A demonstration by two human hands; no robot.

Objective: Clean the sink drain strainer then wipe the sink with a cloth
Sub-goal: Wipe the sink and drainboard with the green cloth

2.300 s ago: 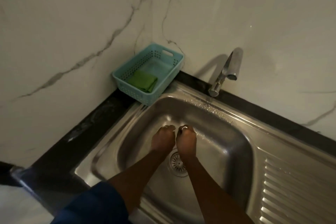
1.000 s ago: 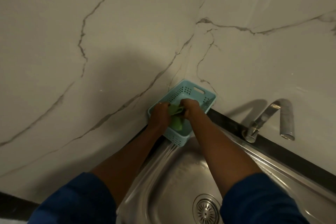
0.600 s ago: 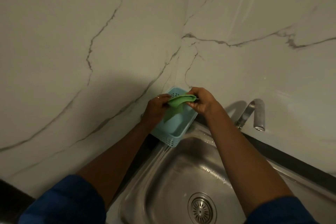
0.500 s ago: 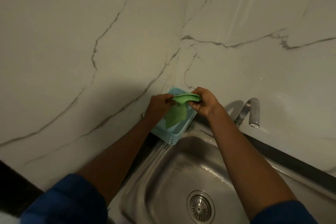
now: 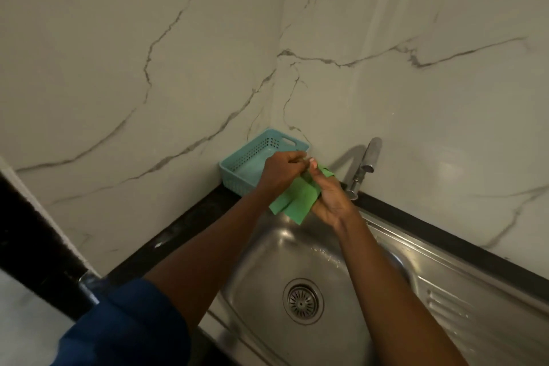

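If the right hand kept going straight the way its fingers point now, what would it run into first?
Apart from the green cloth that it holds, the right hand points up and back, left of the tap. It would probably meet the marble wall first, beside the blue basket; depth is unclear.

You face a corner of two white marble-look walls (image 5: 416, 98) with grey veins. A black countertop strip (image 5: 184, 226) runs along their foot. A pale blue perforated basket (image 5: 237, 166) sits in the corner. Light is dim; a chrome faucet (image 5: 367, 160) throws a shadow on the wall.
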